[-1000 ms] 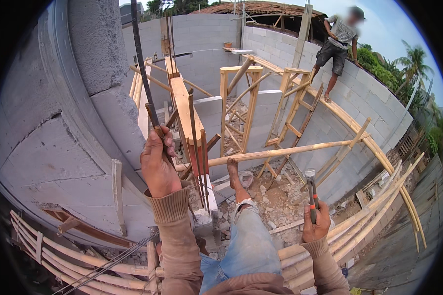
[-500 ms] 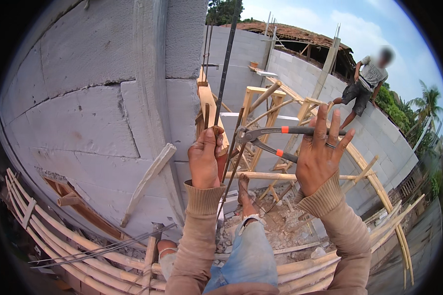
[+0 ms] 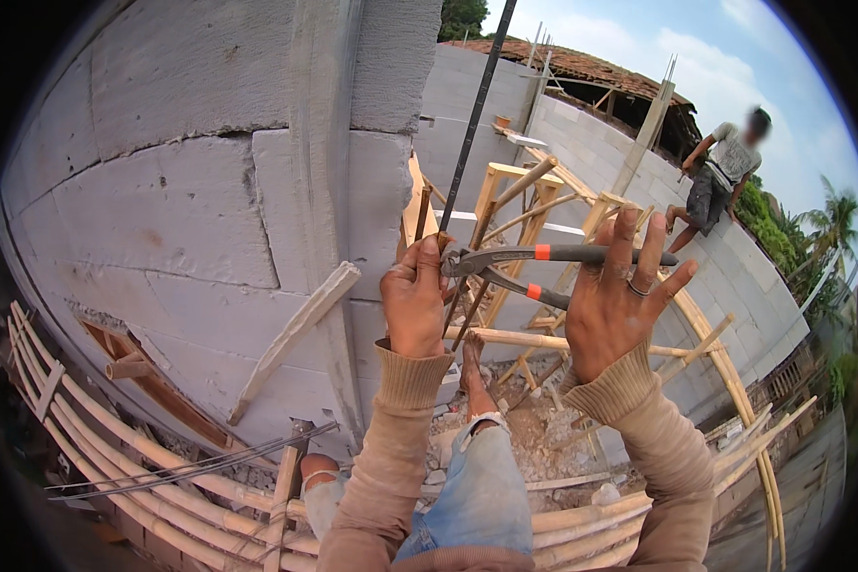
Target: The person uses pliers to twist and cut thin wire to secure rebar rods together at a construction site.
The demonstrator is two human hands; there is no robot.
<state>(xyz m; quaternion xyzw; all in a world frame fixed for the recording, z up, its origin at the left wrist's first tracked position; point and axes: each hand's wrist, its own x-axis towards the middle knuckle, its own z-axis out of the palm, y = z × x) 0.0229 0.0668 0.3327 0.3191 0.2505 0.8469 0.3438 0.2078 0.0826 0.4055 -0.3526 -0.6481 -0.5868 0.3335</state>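
My left hand (image 3: 415,302) is closed, its thumb and fingers pinched at a dark ribbed steel rebar (image 3: 471,133) that slants up past the block wall. Whether a thin wire is also between the fingertips is hidden. In my right hand (image 3: 612,296) is a pair of end-cutting pincers (image 3: 501,257) with black and orange handles. The fingers lie over the handles, partly spread. The pincer jaws sit right beside the left fingertips, at the rebar. Thinner rusty rods (image 3: 423,212) stand just behind the left hand.
A grey block wall (image 3: 181,210) with a concrete column rises on the left. Bamboo poles (image 3: 143,434) run across below, above rubble (image 3: 543,434). Timber frames (image 3: 505,195) stand ahead. Another person (image 3: 720,172) sits on the far wall at right. Loose thin rods (image 3: 195,472) lie at lower left.
The pincers have moved left, bringing their jaws from a gap away up to the left fingertips. The view has shifted a little, and the person on the wall leans differently.
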